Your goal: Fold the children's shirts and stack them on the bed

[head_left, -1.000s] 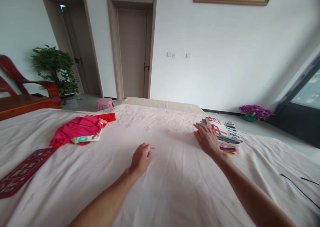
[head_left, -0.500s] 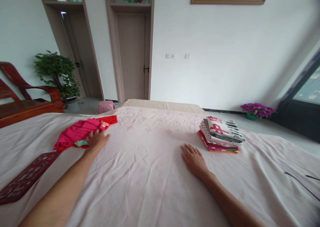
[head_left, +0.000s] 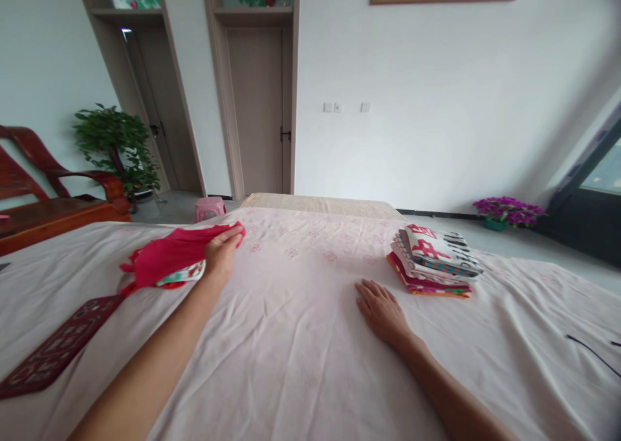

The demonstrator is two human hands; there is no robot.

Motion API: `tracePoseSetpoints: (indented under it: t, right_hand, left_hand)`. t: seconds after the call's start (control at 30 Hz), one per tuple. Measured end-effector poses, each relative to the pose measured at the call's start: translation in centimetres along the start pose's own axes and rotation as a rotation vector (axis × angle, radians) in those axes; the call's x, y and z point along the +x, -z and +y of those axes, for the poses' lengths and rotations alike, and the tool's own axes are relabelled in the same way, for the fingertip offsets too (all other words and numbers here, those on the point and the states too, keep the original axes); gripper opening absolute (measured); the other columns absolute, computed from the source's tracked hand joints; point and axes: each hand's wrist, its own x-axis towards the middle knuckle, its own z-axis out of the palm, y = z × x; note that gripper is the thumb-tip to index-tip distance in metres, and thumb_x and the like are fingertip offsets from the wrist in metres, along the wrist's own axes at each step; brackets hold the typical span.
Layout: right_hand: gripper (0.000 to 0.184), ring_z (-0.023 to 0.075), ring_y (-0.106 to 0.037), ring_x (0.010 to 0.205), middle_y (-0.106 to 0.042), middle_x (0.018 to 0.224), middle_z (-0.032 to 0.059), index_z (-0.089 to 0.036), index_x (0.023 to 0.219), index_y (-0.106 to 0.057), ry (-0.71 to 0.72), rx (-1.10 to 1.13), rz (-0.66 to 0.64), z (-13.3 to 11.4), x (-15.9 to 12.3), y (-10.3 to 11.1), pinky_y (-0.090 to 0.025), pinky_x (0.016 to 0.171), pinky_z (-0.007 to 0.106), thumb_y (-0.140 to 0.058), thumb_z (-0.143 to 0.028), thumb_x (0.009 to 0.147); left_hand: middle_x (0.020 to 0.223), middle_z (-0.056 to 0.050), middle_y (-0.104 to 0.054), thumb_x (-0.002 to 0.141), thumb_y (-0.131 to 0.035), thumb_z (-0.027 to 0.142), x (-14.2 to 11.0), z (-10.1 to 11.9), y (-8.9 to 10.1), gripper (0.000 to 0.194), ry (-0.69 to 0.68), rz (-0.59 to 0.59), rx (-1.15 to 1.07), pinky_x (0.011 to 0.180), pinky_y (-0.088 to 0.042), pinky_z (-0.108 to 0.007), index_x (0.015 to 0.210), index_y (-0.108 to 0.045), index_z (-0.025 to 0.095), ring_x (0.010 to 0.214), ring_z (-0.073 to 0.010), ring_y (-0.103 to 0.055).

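My left hand (head_left: 223, 248) pinches the edge of a bright pink cloth (head_left: 169, 253), which stretches away from it to the left. Under that cloth shows part of a white, green and red patterned fabric (head_left: 183, 275). My right hand (head_left: 382, 308) lies flat on the pale bedsheet (head_left: 291, 363), fingers spread, holding nothing. Just beyond it to the right stands a neat stack of folded cloths (head_left: 434, 260), a white one with red and black print on top. A dark red patterned strip (head_left: 61, 347) lies at the left, near my left forearm.
A pink stool (head_left: 210, 208) and a wooden armchair (head_left: 72, 195) stand past the bed's left side, by a leafy plant (head_left: 114, 150). A pot of purple flowers (head_left: 508, 212) is on the floor at the right. A black cord (head_left: 592, 354) lies on the sheet's right side.
My left hand has taken hold of the pink cloth and drawn its edge up and to the right. The red fabric beside it is now mostly covered. My right hand stays resting on the sheet.
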Motion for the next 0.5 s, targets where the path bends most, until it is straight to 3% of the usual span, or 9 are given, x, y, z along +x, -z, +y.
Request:
tracePoseSetpoints:
  t: [0.07,0.13,0.2,0.27,0.37,0.5]
  right_hand:
    - [0.048,0.0258,-0.042,0.136,-0.049,0.146,0.0102,-0.022,0.139,-0.054,0.003,0.019,0.000,0.2,0.0,-0.1,-0.029,0.113,0.045,-0.037,-0.037,0.097]
    - [0.048,0.0257,-0.043,0.135,-0.049,0.145,0.0099,-0.021,0.138,-0.054,0.008,0.041,-0.001,0.6,0.0,-0.1,-0.030,0.113,0.044,-0.036,-0.037,0.097]
    - [0.048,0.0255,-0.042,0.135,-0.049,0.146,0.0095,-0.021,0.139,-0.053,0.022,0.067,-0.007,1.1,0.0,-0.2,-0.030,0.113,0.042,-0.040,-0.034,0.095]
    - [0.048,0.0253,-0.042,0.136,-0.049,0.146,0.0100,-0.021,0.138,-0.055,0.038,0.087,-0.019,1.5,-0.1,-0.2,-0.030,0.113,0.041,-0.044,-0.030,0.093]
    - [0.045,0.0255,-0.045,0.133,-0.051,0.144,0.0108,-0.021,0.133,-0.060,0.040,0.113,-0.026,1.8,-0.1,-0.2,-0.032,0.111,0.039,-0.048,-0.028,0.090]
    - [0.042,0.0256,-0.049,0.129,-0.054,0.141,0.0100,-0.023,0.128,-0.064,0.018,0.178,-0.008,1.7,0.0,0.1,-0.035,0.108,0.038,-0.051,-0.027,0.089]
  left_hand:
    - [0.095,-0.011,-0.074,0.064,-0.078,0.029,-3.8,0.6,-2.9,0.039,0.026,-0.207,0.018,0.084,-0.051,-0.035,0.099,-0.074,0.013,0.089,-0.0206,-0.067]
    - [0.113,-0.012,-0.071,0.074,-0.071,0.028,-7.4,0.9,-4.8,0.033,0.003,-0.681,0.159,0.094,-0.049,-0.036,0.104,-0.074,0.016,0.106,-0.0228,-0.065]
    - [0.115,-0.009,-0.071,0.081,-0.060,0.023,-10.0,0.6,-5.4,0.025,-0.110,-0.819,0.358,0.100,-0.046,-0.035,0.100,-0.076,0.020,0.111,-0.0214,-0.063]
    - [0.115,-0.007,-0.071,0.083,-0.052,0.017,-10.9,-0.6,-4.9,0.029,-0.262,-0.757,0.595,0.104,-0.043,-0.035,0.099,-0.077,0.023,0.112,-0.0198,-0.063]
    - [0.121,-0.008,-0.068,0.085,-0.049,0.017,-10.1,-3.5,-2.7,0.034,-0.439,-0.563,0.918,0.108,-0.039,-0.036,0.108,-0.073,0.022,0.117,-0.0207,-0.059]
    - [0.132,-0.012,-0.060,0.087,-0.055,0.029,-8.4,-7.3,0.3,0.040,-0.470,-0.335,1.262,0.108,-0.035,-0.043,0.125,-0.063,0.021,0.124,-0.0266,-0.052]
